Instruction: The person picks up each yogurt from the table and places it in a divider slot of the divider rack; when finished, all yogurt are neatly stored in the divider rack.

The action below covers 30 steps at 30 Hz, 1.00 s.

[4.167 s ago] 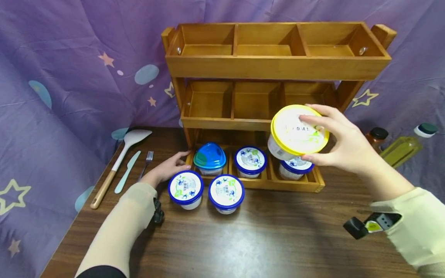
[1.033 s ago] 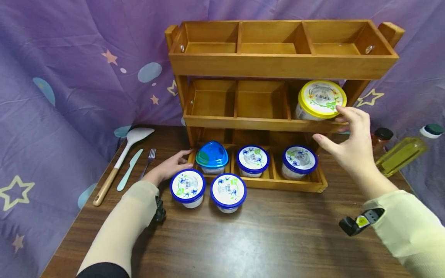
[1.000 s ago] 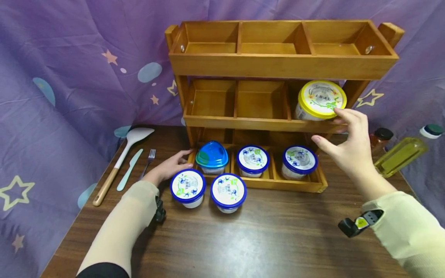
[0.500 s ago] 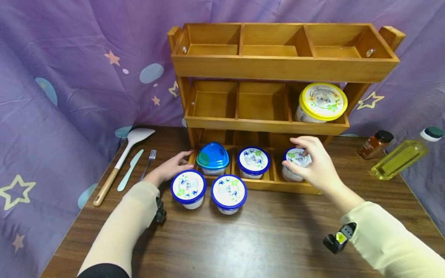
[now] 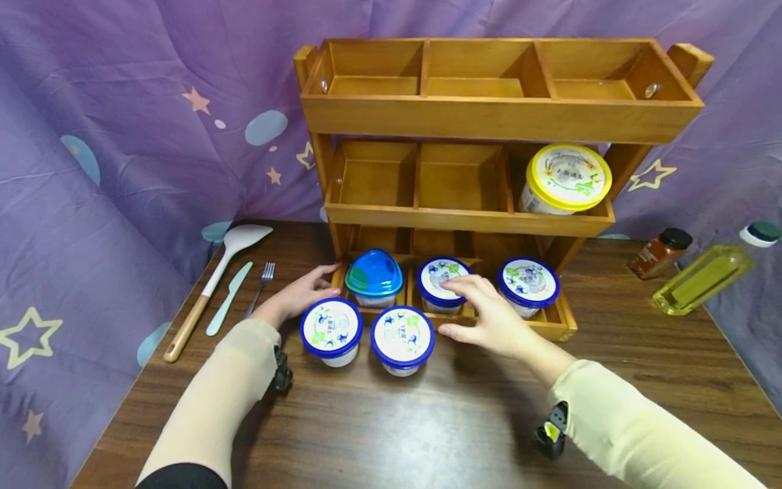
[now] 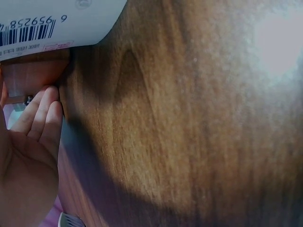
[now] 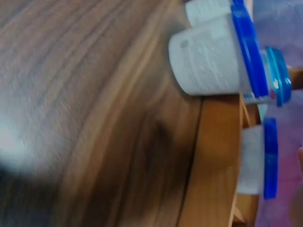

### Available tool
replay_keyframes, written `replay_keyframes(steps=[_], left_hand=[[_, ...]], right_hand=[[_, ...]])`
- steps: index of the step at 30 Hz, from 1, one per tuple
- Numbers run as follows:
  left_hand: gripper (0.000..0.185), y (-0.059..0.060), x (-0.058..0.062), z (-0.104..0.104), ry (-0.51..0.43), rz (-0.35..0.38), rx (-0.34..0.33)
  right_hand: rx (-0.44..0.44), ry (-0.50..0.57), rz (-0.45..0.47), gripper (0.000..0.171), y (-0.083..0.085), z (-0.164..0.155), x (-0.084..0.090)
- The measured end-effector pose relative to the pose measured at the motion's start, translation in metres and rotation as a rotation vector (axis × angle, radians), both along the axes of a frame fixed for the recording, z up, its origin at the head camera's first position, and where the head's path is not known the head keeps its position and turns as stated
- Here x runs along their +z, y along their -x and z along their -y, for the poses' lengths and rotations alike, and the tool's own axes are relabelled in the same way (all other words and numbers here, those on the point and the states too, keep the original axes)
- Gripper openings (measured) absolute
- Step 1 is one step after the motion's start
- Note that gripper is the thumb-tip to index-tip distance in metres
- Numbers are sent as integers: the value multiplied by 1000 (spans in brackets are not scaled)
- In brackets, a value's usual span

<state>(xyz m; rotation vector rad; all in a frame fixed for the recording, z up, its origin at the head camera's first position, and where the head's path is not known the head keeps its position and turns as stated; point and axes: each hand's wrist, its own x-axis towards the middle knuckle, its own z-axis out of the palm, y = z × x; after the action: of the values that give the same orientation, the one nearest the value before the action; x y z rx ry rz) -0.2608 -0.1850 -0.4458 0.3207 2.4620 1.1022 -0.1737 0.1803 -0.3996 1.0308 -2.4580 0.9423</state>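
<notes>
A three-tier wooden rack [image 5: 464,221] stands on the table. A yellow-lidded tub [image 5: 565,178] sits in the right compartment of its middle tier. The bottom tier holds a blue-lidded box [image 5: 374,275] and two blue-lidded cups [image 5: 528,282]. Two more cups [image 5: 330,329] [image 5: 402,336] stand on the table in front. My right hand [image 5: 466,310] reaches over the middle cup [image 5: 440,272] with its fingers spread and holds nothing. My left hand [image 5: 314,286] rests flat by the rack's lower left corner; its fingers [image 6: 40,116] touch the wood beside a cup [image 6: 47,23]. The right wrist view shows cups [image 7: 213,54] and the rack edge [image 7: 215,156].
A spatula [image 5: 210,278], a knife [image 5: 227,299] and a fork [image 5: 259,282] lie at the table's left. A spice jar [image 5: 660,252] and an oil bottle [image 5: 702,275] stand at the right. Purple star-print cloth hangs behind and to the sides. The table's near part is bare wood [image 5: 427,421].
My right hand let go of the yellow-lidded tub in the middle tier, dropped to the bottom tier and moved left from the right cup to the middle cup. My left hand stayed still.
</notes>
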Motion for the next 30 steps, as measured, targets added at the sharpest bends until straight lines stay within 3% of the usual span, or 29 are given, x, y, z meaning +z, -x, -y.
replay_keyframes(steps=[14, 19, 30], left_hand=[[69, 0, 1, 0, 9, 1, 1], [69, 1, 0, 0, 9, -6, -2], [68, -2, 2, -1, 2, -4, 3]], right_hand=[[104, -80, 143, 63, -10, 35, -17], [96, -114, 179, 58, -13, 40, -22], [88, -132, 191, 65, -15, 45, -34]])
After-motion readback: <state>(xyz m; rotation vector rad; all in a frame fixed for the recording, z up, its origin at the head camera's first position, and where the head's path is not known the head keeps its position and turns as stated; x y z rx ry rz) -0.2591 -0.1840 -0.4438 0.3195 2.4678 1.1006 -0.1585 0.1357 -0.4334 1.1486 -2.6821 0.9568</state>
